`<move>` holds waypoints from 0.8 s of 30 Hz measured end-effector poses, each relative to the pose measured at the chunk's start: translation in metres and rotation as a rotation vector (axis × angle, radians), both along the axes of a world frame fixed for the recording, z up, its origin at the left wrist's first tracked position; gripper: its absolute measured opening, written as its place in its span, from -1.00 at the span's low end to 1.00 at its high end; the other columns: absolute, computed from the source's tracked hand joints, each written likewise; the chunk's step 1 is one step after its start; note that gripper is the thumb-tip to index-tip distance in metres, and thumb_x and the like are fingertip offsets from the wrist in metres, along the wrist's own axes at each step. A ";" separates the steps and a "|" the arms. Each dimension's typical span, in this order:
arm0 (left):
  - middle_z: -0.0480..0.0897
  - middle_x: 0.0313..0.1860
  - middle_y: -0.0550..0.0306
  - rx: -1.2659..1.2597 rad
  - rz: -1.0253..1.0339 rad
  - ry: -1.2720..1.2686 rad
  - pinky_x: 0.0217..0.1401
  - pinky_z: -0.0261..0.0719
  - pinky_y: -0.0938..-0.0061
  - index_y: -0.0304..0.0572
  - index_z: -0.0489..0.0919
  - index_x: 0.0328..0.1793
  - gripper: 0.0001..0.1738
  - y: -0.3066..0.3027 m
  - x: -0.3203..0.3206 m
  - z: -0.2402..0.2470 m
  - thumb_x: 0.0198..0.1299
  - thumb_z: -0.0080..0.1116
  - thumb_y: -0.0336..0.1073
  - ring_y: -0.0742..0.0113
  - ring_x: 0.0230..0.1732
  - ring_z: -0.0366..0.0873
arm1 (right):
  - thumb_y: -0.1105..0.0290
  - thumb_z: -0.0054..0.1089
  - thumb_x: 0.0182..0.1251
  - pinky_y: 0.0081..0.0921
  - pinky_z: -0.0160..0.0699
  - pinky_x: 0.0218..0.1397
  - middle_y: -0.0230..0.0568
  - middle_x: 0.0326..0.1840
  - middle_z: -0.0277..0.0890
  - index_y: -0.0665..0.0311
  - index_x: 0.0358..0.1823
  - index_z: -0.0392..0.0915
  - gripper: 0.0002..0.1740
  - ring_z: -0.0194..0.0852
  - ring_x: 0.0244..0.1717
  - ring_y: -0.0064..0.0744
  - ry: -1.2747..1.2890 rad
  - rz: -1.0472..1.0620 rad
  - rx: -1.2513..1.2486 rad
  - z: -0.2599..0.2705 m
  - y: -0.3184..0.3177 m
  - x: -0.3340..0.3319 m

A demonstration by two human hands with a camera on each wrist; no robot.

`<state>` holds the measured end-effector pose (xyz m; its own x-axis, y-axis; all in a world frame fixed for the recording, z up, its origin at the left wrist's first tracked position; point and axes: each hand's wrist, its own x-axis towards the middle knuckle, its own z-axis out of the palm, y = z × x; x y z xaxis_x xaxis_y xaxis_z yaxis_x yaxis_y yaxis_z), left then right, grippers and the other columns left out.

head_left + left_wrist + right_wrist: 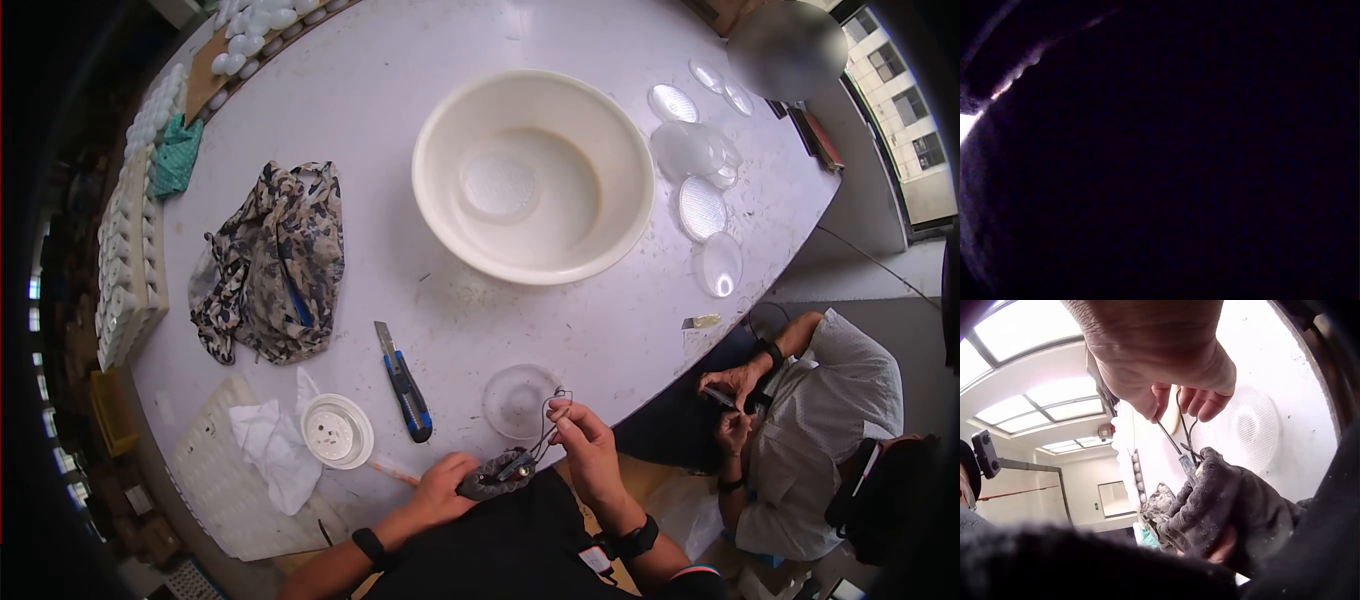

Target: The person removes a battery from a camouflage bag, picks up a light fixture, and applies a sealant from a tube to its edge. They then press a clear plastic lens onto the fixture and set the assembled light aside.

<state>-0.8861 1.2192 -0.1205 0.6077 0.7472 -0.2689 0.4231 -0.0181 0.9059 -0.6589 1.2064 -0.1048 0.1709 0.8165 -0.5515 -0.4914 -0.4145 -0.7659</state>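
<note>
In the head view my left hand (445, 487) grips a dark grey fabric bundle (484, 480) close to my body. My right hand (590, 452), just right of it, pinches a thin dark cord (545, 432) that loops down to the bundle. The right wrist view shows thumb and finger at one strand, which runs to a small translucent piece (1187, 465) against the wrinkled grey fabric (1210, 494). A clear textured disc (518, 402) lies on the table beyond the hands. The left wrist view is almost black.
A large cream basin (432, 215) stands mid-table with a clear disc inside. Left are a utility knife (405, 393), a white round container (338, 432) and camouflage cloth (280, 260). More clear discs (703, 208) lie at right, near a seated person (820, 430).
</note>
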 end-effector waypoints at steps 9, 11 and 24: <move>0.52 -0.23 0.04 0.028 0.057 0.058 -0.15 0.48 0.39 -0.27 0.52 -0.13 -0.62 -0.008 -0.009 0.013 -0.14 0.30 -0.40 0.10 -0.17 0.51 | 0.33 -0.01 0.36 -0.39 0.36 0.06 -0.21 0.25 0.23 0.18 -0.17 0.44 -0.87 0.26 0.19 -0.38 0.028 -0.180 0.075 0.012 -0.004 0.010; 0.53 -0.24 0.05 0.029 0.071 0.057 -0.17 0.48 0.43 -0.27 0.53 -0.12 -0.62 -0.009 -0.010 0.013 -0.14 0.32 -0.42 0.14 -0.20 0.53 | 0.29 -0.05 0.38 -0.30 0.29 0.16 -0.20 0.24 0.24 0.15 -0.14 0.37 -0.86 0.22 0.23 -0.32 0.096 -0.310 0.124 0.025 0.001 0.019; 0.52 -0.26 0.04 -0.056 0.187 0.104 -0.18 0.49 0.39 -0.26 0.53 -0.16 -0.64 -0.002 -0.004 0.018 -0.14 0.35 -0.40 0.10 -0.22 0.54 | 0.39 -0.02 0.36 -0.73 0.20 -0.64 -0.36 -0.55 0.41 0.32 -0.25 0.47 -0.85 0.25 -0.70 -0.65 0.095 0.071 -0.189 0.030 -0.020 0.015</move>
